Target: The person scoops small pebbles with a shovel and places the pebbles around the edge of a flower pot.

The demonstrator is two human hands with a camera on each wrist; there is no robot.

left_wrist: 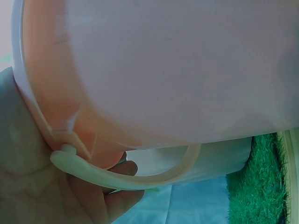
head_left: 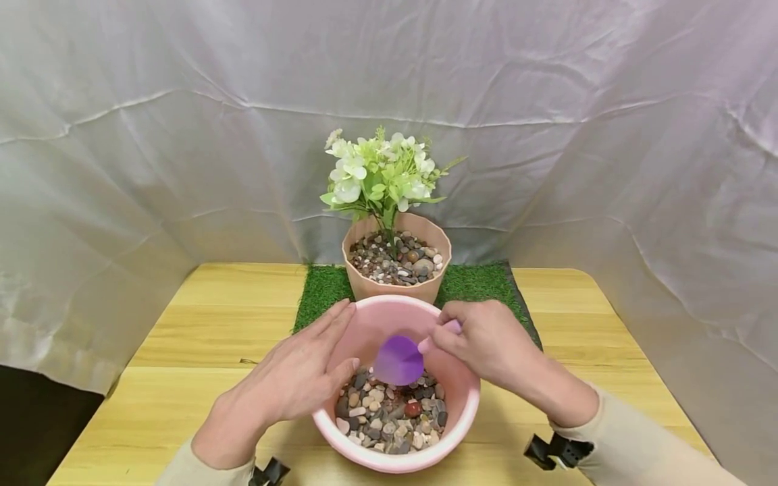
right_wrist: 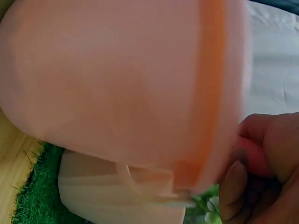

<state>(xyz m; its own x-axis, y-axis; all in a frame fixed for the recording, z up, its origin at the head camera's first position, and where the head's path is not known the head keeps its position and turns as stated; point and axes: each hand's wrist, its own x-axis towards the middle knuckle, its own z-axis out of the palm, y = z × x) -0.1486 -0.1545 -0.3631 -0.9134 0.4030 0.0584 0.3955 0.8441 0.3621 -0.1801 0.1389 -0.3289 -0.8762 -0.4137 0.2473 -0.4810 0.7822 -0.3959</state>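
Note:
A pink bucket (head_left: 471, 405) with a pale rim has mixed pebbles (head_left: 389, 422) in its bottom, a reddish one among them. My left hand (head_left: 292, 368) holds the bucket's left rim, thumb over the edge; its fingers lie beside the pale bucket handle (left_wrist: 126, 179) in the left wrist view. Over the bucket's right rim, my right hand (head_left: 486, 337) grips the light purple handle of a purple scoop (head_left: 399, 361). The scoop's round head is inside the bucket, above the pebbles. In the right wrist view, the bucket wall hides the scoop's head.
Right behind the bucket stands a peach pot (head_left: 395, 290) of pebbles and white-flowered greenery (head_left: 383, 175). It sits on an artificial grass mat (head_left: 480, 283) on the wooden table (head_left: 194, 331). Grey cloth (head_left: 243, 135) hangs round the back and sides.

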